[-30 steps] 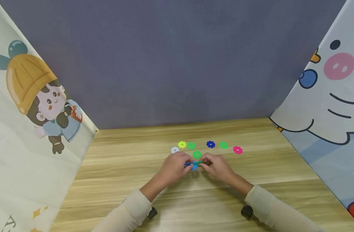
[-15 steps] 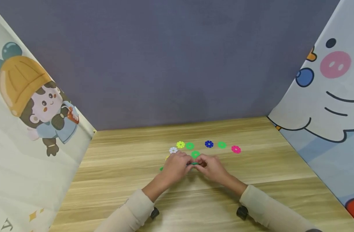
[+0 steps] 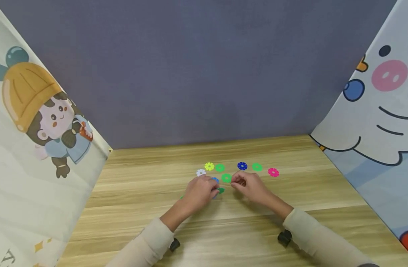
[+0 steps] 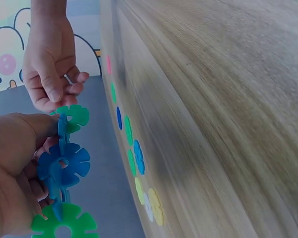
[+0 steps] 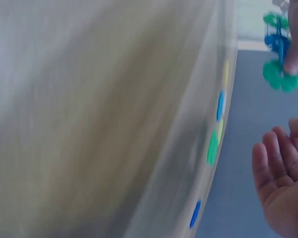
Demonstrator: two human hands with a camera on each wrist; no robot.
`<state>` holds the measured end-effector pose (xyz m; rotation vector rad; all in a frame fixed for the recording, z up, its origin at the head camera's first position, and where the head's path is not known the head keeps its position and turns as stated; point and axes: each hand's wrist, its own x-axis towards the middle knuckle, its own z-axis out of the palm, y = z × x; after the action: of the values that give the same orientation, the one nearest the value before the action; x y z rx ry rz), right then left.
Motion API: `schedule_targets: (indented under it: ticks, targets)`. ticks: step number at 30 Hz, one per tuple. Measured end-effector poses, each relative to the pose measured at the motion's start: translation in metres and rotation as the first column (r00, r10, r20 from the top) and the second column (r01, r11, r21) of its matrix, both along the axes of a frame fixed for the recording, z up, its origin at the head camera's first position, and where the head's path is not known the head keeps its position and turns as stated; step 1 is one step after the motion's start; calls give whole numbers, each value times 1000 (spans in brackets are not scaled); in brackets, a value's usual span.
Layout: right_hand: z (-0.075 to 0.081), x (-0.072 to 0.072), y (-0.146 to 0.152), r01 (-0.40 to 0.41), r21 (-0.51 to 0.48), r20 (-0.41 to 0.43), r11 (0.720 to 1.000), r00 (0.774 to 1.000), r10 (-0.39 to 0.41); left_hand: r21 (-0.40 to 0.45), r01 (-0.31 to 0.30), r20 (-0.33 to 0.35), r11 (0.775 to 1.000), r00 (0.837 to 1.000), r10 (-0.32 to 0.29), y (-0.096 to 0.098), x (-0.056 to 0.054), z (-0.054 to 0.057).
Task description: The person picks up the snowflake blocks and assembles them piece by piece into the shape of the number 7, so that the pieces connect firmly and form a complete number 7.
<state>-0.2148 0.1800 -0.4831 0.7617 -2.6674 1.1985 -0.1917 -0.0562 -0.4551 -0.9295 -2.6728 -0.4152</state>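
My left hand (image 3: 197, 193) pinches a joined chain of notched snowflake discs, held up above the table. In the left wrist view the chain has a blue disc (image 4: 75, 163) in its middle, a green disc (image 4: 84, 222) at the near end and another green disc (image 4: 80, 115) at the far end. Further blue discs sit edge-on between them, partly behind the fingers. My right hand (image 3: 252, 185) is apart from the chain, to its right, with relaxed fingers and nothing in them. Nearest to it on the table lies a loose green disc (image 3: 226, 178).
Loose discs lie flat beyond the hands: white (image 3: 201, 172), yellow-green (image 3: 209, 166), green (image 3: 220, 168), dark blue (image 3: 242, 165), another green (image 3: 257, 167) and pink (image 3: 273, 172). A blue disc (image 3: 215, 180) and a yellow disc (image 4: 157, 207) lie closer in. A grey panel (image 3: 204, 74) stands behind the wooden table (image 3: 150, 159).
Both hands were together on the chain, the right hand pinching its green end disc. The right hand has let go and moved right; the left hand keeps the chain.
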Motion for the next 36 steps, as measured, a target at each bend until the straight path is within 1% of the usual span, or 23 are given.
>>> schedule_targets:
  ticks: [5,11,14,16,19,24,29,33,34,36]
  targets:
    - [1,-8,18,61,79,18,995,998,-62,-15,-10,30,1000,999,10,-11,5,-2]
    - [-7,-16,45,135,172,16,976,990,-139,-60,1,4,998,1000,-1,-22,9,-4]
    - [-11,-18,59,170,227,8,959,984,-177,-69,11,4,998,1000,-11,-26,11,-5]
    - [-12,-19,66,188,258,12,948,980,-197,-76,11,12,997,1000,-10,-29,13,-6]
    - [-14,-21,77,219,300,-5,928,974,-228,-82,4,24,997,1000,-2,-33,16,-6]
    - [-19,-16,90,275,379,-32,884,958,-284,-69,0,36,998,999,2,-40,20,-9]
    - [-24,-16,102,280,448,-11,849,951,-307,-52,-12,33,999,999,14,-45,21,-13]
    - [-27,-16,106,260,480,15,838,953,-304,-45,-25,24,999,999,26,-46,22,-14]
    - [-27,-16,106,254,486,19,837,954,-300,-32,-21,30,999,999,22,-47,22,-14]
    - [-28,-16,107,241,495,27,835,956,-292,8,-11,66,1000,998,11,-47,22,-12]
